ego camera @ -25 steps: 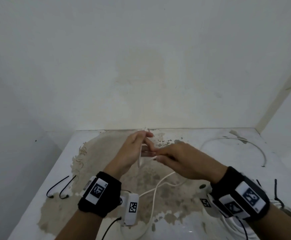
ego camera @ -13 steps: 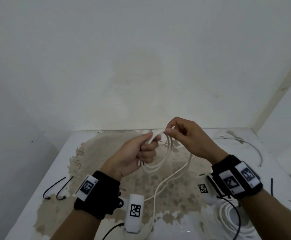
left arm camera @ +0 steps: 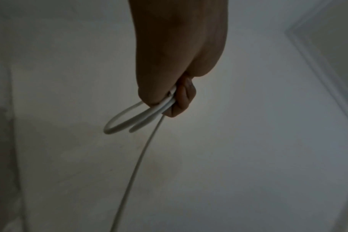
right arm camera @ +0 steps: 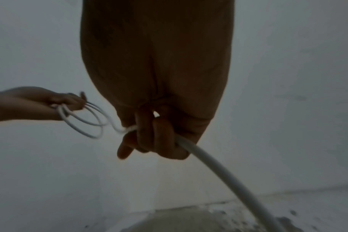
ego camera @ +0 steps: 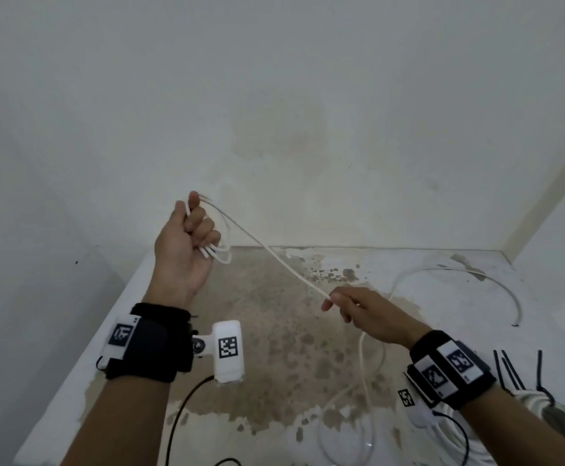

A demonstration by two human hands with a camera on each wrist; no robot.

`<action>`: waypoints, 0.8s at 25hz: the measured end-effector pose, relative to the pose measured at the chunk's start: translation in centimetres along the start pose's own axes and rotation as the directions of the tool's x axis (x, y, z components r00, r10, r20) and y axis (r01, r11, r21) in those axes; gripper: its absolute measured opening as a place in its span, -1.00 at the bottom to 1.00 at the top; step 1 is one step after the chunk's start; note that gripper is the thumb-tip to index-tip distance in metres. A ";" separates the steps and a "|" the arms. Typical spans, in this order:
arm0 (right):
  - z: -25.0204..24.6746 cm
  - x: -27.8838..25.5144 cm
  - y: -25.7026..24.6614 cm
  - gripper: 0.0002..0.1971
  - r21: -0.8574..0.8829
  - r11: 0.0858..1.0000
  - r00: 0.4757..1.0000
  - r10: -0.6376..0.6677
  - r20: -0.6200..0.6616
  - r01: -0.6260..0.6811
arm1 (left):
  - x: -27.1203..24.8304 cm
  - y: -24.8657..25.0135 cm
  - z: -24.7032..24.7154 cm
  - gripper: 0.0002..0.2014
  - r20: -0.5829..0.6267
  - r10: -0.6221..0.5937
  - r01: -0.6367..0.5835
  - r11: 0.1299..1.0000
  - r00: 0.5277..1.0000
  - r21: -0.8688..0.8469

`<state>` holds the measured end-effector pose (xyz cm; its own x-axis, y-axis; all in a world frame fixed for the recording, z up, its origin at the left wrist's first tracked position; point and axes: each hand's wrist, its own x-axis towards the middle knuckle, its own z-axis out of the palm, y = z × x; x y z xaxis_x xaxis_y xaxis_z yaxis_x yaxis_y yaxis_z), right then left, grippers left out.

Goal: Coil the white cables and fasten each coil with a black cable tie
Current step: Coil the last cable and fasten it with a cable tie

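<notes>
White cable coil: a few small loops of the white cable (ego camera: 222, 230) are bunched in the left hand (ego camera: 186, 243), which is raised above the table (ego camera: 133, 311) with its fingers curled tight round them; the loops stick out on the far side of the fist.
Left wrist view: the loops (left arm camera: 129, 120) leave the fist (left arm camera: 175, 62) beneath the curled fingers, and one strand drops away below them.
Span between grips: a single taut strand (ego camera: 274, 260) slopes down from the left fist to the right hand.
Right hand: the right hand (ego camera: 371, 314) is lower, just over the stained middle of the table, with thumb and fingers closed round the cable; behind this grip the cable falls to the tabletop and curls there.
Right wrist view: the cable (right arm camera: 218, 168) passes through the closed fingers (right arm camera: 161, 135); the other hand with its loops (right arm camera: 85, 120) shows beyond.
Right of the right grip: a second white cable (ego camera: 496, 280) lies in an arc on the table, well apart.
Near right edge: black cable ties (ego camera: 509, 368) lie beside a bundled white coil (ego camera: 536, 401), behind the right wrist.
</notes>
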<state>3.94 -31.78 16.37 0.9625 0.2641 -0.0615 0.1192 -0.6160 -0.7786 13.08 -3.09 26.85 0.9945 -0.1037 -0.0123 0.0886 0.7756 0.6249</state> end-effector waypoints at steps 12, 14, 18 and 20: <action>-4.8 -0.4 -6.7 -0.91 0.071 0.971 0.931 -0.196 -0.308 0.228 | -5.1 -8.3 3.5 -0.67 0.201 -0.649 0.415 0.663 0.734 0.623; -4.4 -0.6 -5.6 -0.83 0.232 0.949 0.933 -0.126 -0.338 0.212 | -5.1 -8.3 3.8 -0.70 0.245 -0.725 0.523 0.650 0.643 0.552; -1.9 -0.7 -2.5 -0.71 0.400 0.903 0.929 0.000 -0.369 0.159 | -4.4 -8.1 4.6 -0.78 0.432 -0.524 0.535 0.838 0.734 0.107; 0.2 -1.5 -0.1 -0.67 0.335 0.941 0.961 0.044 -0.274 0.052 | -2.7 -6.5 4.3 -0.74 0.414 -0.314 0.393 0.912 0.854 -0.118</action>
<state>2.39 -31.94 16.42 0.9967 0.0232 0.0775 0.0808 -0.3175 -0.9448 9.61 -10.53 26.14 0.7990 -0.5900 0.1162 0.4777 0.7401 0.4734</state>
